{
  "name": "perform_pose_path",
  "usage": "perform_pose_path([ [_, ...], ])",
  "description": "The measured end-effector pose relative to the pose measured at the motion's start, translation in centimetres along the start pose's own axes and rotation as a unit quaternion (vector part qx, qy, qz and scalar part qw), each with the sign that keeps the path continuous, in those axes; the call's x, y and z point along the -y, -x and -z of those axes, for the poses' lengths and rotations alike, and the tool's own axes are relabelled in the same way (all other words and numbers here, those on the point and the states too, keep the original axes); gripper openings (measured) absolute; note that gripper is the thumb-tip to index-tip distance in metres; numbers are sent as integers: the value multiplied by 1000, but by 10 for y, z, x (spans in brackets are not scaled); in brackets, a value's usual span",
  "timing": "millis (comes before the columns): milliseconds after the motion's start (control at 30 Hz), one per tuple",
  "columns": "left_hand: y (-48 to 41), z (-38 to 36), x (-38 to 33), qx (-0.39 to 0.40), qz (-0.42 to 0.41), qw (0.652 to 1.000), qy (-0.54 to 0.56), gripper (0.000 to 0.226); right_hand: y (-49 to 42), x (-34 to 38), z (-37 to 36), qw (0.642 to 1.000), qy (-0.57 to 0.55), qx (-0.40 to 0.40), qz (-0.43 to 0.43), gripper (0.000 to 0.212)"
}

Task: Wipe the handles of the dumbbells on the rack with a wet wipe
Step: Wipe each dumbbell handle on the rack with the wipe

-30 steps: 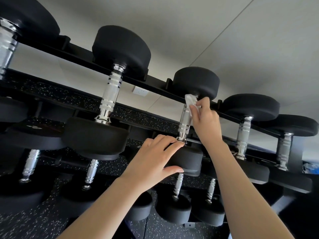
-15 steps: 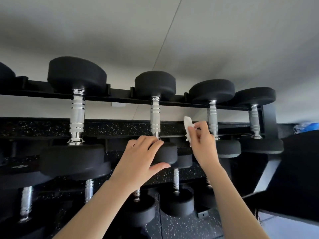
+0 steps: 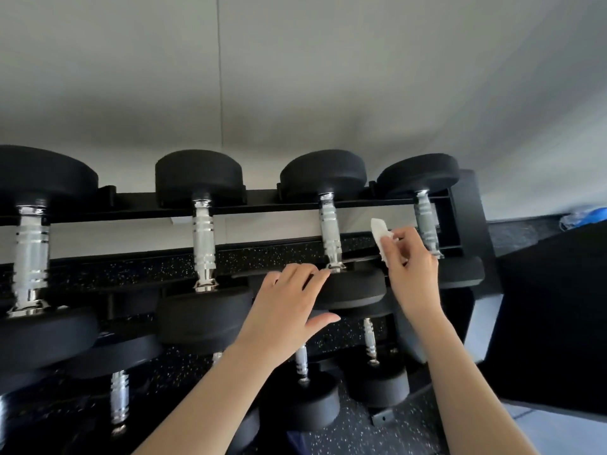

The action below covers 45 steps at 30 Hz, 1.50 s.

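Wipe's up by the top row of the rack (image 3: 262, 205)

My right hand (image 3: 414, 274) has the white wipe (image 3: 379, 236) pinched in curled fingers, in the gap between the third handle (image 3: 330, 231) and the end handle (image 3: 427, 224). My left hand (image 3: 289, 310) lies flat, fingers straight, on the third dumbbell (image 3: 354, 290), front end.

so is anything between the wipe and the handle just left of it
Nothing visible. The wipe in the right hand has a bare gap to the handle; the left hand rests lower, on that dumbbell's head.
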<state>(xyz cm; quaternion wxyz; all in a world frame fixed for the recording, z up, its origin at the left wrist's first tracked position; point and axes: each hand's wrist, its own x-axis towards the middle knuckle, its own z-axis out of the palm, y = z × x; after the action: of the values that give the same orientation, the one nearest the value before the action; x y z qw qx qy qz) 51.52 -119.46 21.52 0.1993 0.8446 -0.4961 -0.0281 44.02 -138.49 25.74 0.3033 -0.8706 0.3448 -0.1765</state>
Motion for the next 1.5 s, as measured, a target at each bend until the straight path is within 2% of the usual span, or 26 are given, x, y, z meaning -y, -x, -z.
perform_pose_path([
  [233, -28, -29, -41, 1, 62, 998, -20, 65, -31, -52, 5, 998, -1, 50, 32, 8],
  [367, -28, -32, -48, -43, 92, 995, -4, 60, -53, -46, -14, 995, -18, 69, 74, 13],
  [467, -28, -32, -49, -41, 102, 994, -4, 60, -70, -28, -38, 989, -30, 74, 122, 11],
  [767, -26, -39, -44, -71, 101, 992, 33, 59, -92, 1, -85, 989, -50, -3, 141, 10],
  [867, -26, -42, -44, -79, 101, 991, 42, 59, -92, 4, -88, 990, -70, -1, 124, 9],
  [1100, -25, -44, -43, -90, 100, 989, 58, 61, -92, 5, -76, 983, -32, 88, 155, 6],
  [1333, -20, -44, -40, -115, 99, 983, 99, 56, -63, -9, -57, 964, -13, 214, 157, 7],
  [1500, -21, -45, -39, -125, 99, 982, 104, 58, -58, -9, -45, 953, -1, 277, 121, 7],
])
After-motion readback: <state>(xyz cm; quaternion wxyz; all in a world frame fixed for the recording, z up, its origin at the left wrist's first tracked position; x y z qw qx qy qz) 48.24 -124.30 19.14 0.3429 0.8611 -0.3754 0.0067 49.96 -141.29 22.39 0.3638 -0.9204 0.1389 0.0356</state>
